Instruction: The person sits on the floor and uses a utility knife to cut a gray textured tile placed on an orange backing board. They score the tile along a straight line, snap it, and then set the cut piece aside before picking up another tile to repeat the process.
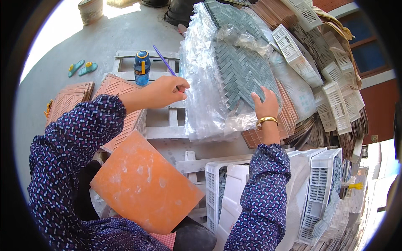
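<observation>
My left hand (167, 90) is closed round a thin purple stick (163, 60), which slants up and to the left; a bit of red shows by the fingers, and the stick's kind is unclear. Fingers apart, my right hand (266, 103) is at the near right edge of a sheet of grey-green herringbone mosaic tile (243, 71); whether it touches the sheet I cannot tell. Clear plastic wrap (201, 83) lies along the left of the sheet and bunches over its far part. Across my lap rests a scuffed orange board (144, 182).
A blue bottle (142, 69) stands on a pale slatted pallet (161, 132), beside ridged reddish tile moulds (121, 85). White plastic crates (296, 54) are heaped at the right, with another crate (320, 196) nearer. Slippers (82, 69) lie on the floor at the left.
</observation>
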Tool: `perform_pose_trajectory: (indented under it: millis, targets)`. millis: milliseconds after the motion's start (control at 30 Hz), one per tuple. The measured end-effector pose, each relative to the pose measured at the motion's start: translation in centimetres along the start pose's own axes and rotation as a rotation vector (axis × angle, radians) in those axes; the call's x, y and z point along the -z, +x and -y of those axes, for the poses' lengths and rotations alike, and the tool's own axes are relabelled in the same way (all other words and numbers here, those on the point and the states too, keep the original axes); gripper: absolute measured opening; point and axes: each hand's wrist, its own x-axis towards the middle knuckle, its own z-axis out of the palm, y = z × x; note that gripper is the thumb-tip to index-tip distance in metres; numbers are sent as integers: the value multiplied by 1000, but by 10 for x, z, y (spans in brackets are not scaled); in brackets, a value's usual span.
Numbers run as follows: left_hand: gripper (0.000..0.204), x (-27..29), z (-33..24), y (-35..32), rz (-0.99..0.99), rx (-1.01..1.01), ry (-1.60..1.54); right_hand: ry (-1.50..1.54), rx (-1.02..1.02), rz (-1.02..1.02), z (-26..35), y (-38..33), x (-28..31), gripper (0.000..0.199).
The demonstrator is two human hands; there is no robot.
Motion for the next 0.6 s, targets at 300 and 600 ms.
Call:
perform_pose_trajectory:
  millis: [300, 600]
  targets:
    - [25, -29, 66, -239, 246, 399, -38, -120, -127, 346, 45, -8, -24, 74]
    - [26, -18, 71, -237, 214, 217, 130, 31, -43, 285, 23, -9, -19, 77]
